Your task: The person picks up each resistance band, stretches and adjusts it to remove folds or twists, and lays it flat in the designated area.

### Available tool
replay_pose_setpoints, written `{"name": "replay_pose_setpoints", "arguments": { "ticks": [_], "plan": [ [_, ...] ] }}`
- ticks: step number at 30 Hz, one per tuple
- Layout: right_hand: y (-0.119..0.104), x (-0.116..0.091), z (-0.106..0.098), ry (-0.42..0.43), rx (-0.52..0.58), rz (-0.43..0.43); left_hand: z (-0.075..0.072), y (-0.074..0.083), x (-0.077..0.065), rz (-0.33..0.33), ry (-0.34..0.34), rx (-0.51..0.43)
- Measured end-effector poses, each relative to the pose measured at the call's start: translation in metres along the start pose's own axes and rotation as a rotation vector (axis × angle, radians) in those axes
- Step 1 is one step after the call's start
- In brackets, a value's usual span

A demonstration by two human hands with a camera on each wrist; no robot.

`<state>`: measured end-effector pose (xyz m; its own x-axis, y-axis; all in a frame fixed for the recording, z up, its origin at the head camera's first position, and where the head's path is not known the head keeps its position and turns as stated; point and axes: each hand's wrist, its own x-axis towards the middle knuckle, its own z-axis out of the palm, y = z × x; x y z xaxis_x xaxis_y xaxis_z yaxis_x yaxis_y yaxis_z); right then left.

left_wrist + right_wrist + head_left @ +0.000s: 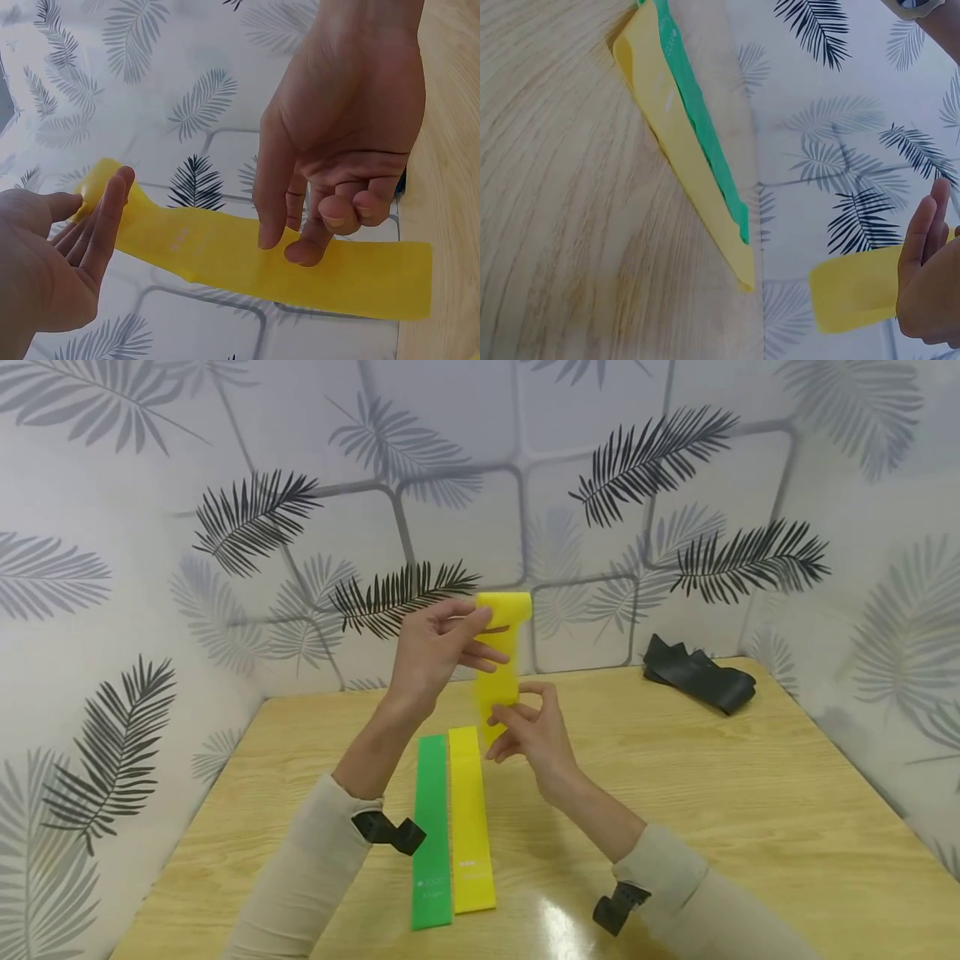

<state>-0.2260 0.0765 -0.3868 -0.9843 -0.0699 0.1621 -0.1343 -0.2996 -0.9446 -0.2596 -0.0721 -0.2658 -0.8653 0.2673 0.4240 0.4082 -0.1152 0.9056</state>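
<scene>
A yellow resistance band (513,607) hangs upright above the table, held by both hands. My left hand (442,647) pinches its folded top end between thumb and fingers. Lower down, the right hand (536,735) pinches the band between thumb and index finger. In the left wrist view, the band (202,240) stretches flat past both hands, with faint print on it. Its free lower end (855,289) sticks out beyond the right hand (930,285) in the right wrist view. Below lie a second yellow band (471,818) and a green band (431,835), side by side.
A crumpled black band (697,677) lies at the table's back right. The wooden table (750,810) meets a wall (465,535) with leaf-patterned covering at its back and sides.
</scene>
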Motion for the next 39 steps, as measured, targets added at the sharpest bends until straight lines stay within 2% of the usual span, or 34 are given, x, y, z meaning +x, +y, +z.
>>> {"name": "replay_pose_setpoints", "arguments": {
  "ticks": [7, 15, 25, 33, 39],
  "plan": [
    [0.0030, -0.0004, -0.0024, 0.075, 0.024, -0.066, 0.0033, 0.0034, -0.0007, -0.001, -0.006, 0.002],
    [0.0052, -0.0013, -0.0009, -0.018, 0.010, -0.055, 0.0068, 0.0042, -0.0041, -0.002, -0.021, -0.004],
    [0.0075, -0.0054, 0.0009, 0.028, 0.049, -0.058, 0.0043, 0.0009, -0.0015, -0.007, -0.014, -0.003],
    [0.0079, -0.0037, 0.0003, -0.033, 0.029, -0.054, 0.0047, 0.0015, -0.0019, -0.006, -0.028, 0.006],
    [0.0068, -0.0057, 0.0008, -0.073, 0.039, 0.004, 0.0045, -0.0015, -0.0019, -0.024, -0.030, 0.014]
  ]
}}
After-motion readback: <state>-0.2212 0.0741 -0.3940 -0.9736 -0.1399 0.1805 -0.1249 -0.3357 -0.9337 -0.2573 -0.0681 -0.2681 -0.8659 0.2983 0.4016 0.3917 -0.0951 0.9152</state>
